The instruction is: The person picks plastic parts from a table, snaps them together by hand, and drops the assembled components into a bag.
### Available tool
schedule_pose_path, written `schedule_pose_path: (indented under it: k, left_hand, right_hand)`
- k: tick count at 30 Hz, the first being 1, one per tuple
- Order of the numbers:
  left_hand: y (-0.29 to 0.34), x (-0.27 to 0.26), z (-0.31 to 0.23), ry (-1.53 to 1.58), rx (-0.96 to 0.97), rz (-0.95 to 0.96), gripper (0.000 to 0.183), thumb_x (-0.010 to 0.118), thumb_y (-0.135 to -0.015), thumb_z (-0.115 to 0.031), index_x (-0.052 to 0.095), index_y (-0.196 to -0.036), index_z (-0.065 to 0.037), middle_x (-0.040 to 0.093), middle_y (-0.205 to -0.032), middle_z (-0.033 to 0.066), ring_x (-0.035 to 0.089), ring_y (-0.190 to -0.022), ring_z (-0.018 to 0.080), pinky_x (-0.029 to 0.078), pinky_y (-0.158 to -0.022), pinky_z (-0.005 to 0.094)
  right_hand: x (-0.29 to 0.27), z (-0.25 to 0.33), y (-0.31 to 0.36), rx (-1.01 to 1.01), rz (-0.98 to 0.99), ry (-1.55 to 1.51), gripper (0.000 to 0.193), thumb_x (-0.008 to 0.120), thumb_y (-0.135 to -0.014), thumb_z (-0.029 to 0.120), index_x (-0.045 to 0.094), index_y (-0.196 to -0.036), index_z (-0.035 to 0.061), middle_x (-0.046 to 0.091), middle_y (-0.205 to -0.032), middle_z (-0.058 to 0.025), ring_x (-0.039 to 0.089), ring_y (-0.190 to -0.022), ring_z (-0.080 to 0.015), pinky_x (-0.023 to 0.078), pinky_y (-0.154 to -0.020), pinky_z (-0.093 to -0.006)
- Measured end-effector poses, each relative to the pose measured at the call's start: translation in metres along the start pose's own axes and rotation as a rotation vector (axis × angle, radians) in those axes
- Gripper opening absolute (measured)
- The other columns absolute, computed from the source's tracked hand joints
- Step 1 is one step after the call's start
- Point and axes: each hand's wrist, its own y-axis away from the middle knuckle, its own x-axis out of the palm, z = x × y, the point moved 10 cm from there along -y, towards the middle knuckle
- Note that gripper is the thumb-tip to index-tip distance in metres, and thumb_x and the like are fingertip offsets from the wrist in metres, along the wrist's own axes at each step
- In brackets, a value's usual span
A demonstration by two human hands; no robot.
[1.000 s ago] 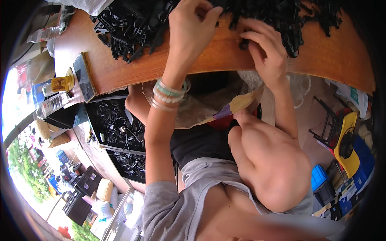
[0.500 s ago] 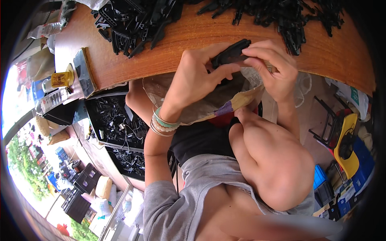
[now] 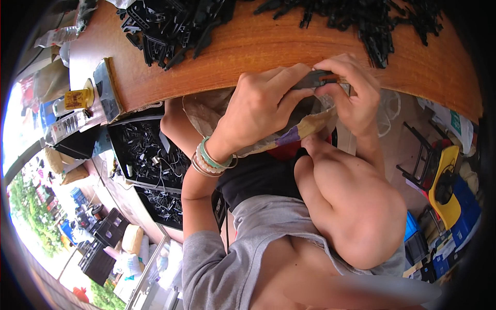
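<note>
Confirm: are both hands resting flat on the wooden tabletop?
No: left hand and right hand pinch a small black plastic part off the wooden tabletop's near edge.

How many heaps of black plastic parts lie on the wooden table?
2: one heap at the table's far left, one heap at the far right. Both run past the picture's top edge, so more may be hidden.
</note>
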Motion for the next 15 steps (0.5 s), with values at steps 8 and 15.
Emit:
schedule_pose_path:
  k: [8, 15]
  left_hand:
    - [0.004, 0.003, 0.017, 0.131, -0.191, 0.100, 0.029, 0.071, -0.078, -0.008, 0.064, -0.105, -0.001, 0.066, -0.078, 0.0147, 0.065, -0.069, 0.0296, 0.051, -0.059, 0.0336]
    - [-0.007, 0.000, 0.031, 0.038, -0.157, 0.294, 0.018, 0.073, -0.077, -0.007, 0.070, -0.092, 0.000, 0.069, -0.080, 0.0117, 0.067, -0.070, 0.0158, 0.052, -0.063, 0.0282]
  right_hand:
    - [0.007, -0.006, -0.002, 0.064, 0.091, -0.099, 0.028, 0.073, -0.067, -0.003, 0.066, -0.093, 0.0006, 0.064, -0.082, -0.0101, 0.060, -0.074, -0.0240, 0.047, -0.064, -0.0307]
    - [0.007, -0.042, -0.021, 0.078, 0.033, 0.043, 0.019, 0.065, -0.081, 0.000, 0.068, -0.100, 0.0052, 0.063, -0.086, -0.0078, 0.062, -0.075, -0.0224, 0.048, -0.065, -0.0312]
